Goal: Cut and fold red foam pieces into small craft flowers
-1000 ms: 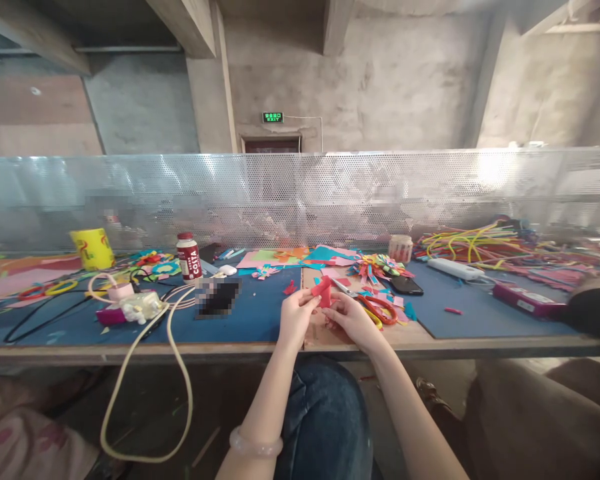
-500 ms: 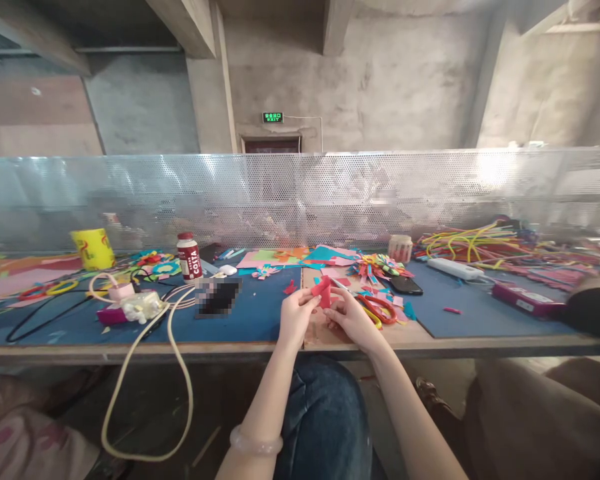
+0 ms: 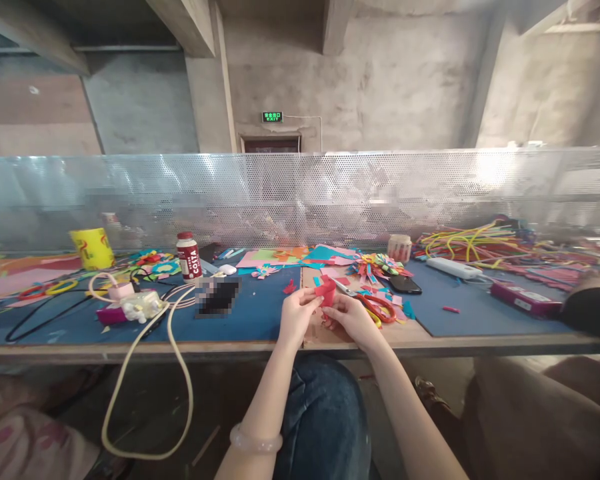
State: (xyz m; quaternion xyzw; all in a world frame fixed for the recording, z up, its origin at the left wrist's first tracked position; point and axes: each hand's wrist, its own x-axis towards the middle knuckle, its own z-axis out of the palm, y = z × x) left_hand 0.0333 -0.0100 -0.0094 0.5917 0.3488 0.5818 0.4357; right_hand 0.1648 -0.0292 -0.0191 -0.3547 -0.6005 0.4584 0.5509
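Observation:
Between my two hands is a small piece of red paper (image 3: 327, 292), bent or folded, held over the front of the table. My left hand (image 3: 297, 316) pinches its left side between thumb and fingers. From the right, my right hand (image 3: 349, 316) grips its lower right part, with fingertips partly hidden behind the paper. Just beyond my right hand lie scissors (image 3: 386, 309) with red-orange handles, among coloured paper scraps. A small red scrap (image 3: 289, 287) rests on the blue mat left of the paper.
Left are a drink bottle (image 3: 189, 259), a yellow roll (image 3: 93, 248), a power strip (image 3: 139, 307) and a cable looping off the edge. Paper flowers (image 3: 380, 265), a black phone (image 3: 405, 285) and a pile of coloured stems (image 3: 473, 243) lie right. A perforated metal screen (image 3: 330, 200) stands behind.
The red paper has shifted slightly and its top looks more spread to the right. Both hands keep hold of it in nearly the same place.

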